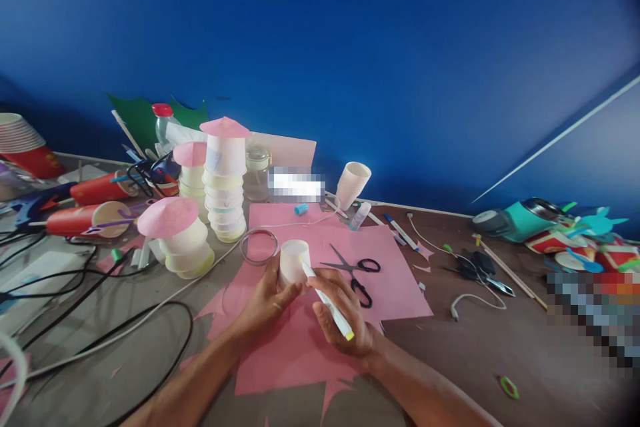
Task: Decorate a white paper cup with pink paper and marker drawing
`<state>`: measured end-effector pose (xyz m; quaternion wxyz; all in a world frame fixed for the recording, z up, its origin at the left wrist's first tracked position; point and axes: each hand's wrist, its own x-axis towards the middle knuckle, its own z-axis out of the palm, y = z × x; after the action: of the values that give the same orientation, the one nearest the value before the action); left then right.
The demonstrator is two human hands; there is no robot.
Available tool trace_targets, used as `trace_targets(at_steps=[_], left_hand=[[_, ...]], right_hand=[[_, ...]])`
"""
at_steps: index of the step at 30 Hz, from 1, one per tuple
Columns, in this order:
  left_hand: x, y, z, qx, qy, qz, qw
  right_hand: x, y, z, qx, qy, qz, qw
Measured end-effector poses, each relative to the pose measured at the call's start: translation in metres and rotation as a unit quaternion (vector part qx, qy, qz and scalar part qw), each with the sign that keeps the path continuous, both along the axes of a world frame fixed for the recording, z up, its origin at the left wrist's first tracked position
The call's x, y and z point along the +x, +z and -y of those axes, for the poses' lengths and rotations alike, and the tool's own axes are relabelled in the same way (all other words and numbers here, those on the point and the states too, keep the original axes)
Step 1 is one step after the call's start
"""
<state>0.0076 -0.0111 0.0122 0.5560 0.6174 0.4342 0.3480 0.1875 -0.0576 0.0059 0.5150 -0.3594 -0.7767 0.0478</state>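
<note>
Left hand [267, 297] wrapped round cup [294, 261], right hand [343, 310] pinching marker [327, 300]. Light cup, could easily crush or skid sideways.

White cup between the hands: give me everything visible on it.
The white cup is small, plain and looks like thin paper or plastic, slightly translucent. It stands upside down, wider rim down, on the pink paper sheet. The left hand grips its lower left side, thumb across the front. The right hand holds a white marker with a yellow-green end, and the marker's tip touches the cup's right wall. No markings can be made out on it. Scissors lie just to its right, apart from it.
</note>
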Motion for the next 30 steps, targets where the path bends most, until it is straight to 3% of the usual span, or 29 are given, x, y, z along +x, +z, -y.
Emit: trace_targets(at_steps=[7, 15, 30], left_hand=[[-0.0011, -0.0014, -0.0007, 0.009, 0.002, -0.026, 1.000], [-0.0002, -0.0077, -0.0029, 0.009, -0.005, 0.011, 1.000], [0.0008, 0.0001, -0.0003, -0.014, -0.023, 0.024, 0.999]], right_hand=[[-0.0012, 0.0000, -0.0007, 0.002, 0.001, 0.006, 1.000], [0.0009, 0.0036, -0.0004, -0.009, 0.017, -0.016, 1.000], [0.0008, 0.0024, -0.0038, -0.001, 0.025, -0.022, 0.999]])
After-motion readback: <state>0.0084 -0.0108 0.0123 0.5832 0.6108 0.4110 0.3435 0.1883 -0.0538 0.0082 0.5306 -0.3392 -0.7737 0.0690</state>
